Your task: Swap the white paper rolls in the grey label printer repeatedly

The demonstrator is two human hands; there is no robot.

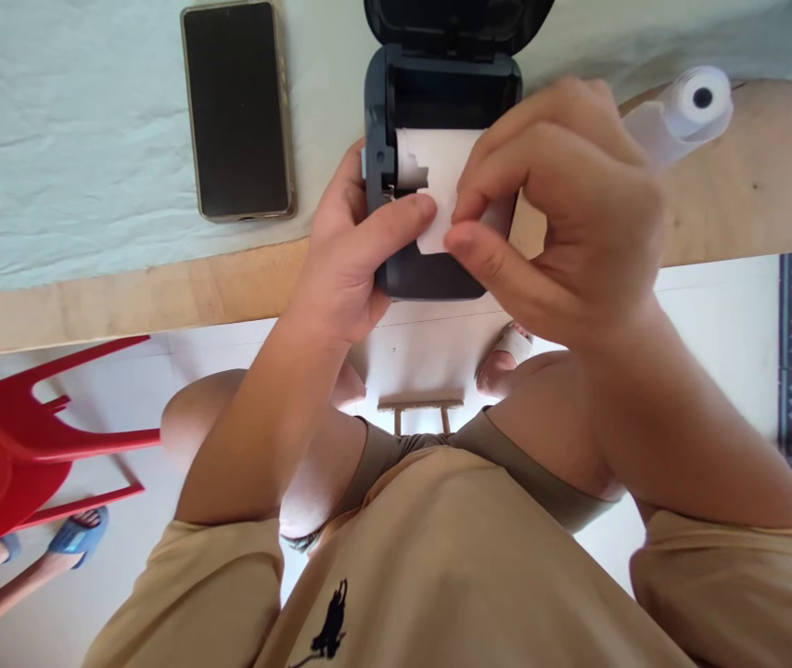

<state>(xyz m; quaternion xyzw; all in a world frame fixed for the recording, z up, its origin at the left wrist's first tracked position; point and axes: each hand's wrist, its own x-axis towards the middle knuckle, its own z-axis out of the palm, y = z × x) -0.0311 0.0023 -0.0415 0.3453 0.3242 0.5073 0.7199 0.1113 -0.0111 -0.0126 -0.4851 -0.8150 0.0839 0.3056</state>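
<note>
A small black receipt printer lies at the table's front edge, its lid swung up at the back. Inside it sits a white paper roll, and the paper's loose end hangs over the front. Around the printer's left side wraps my left hand, its thumb pressing on the paper near the torn edge. My right hand pinches the paper's right side between thumb and fingers. The printer's right side is partly hidden behind this hand.
A phone lies left of the printer on the pale cloth. Another paper roll, partly unrolled, is at the right on the wooden table edge. Below left stand a red chair and another person's sandalled foot.
</note>
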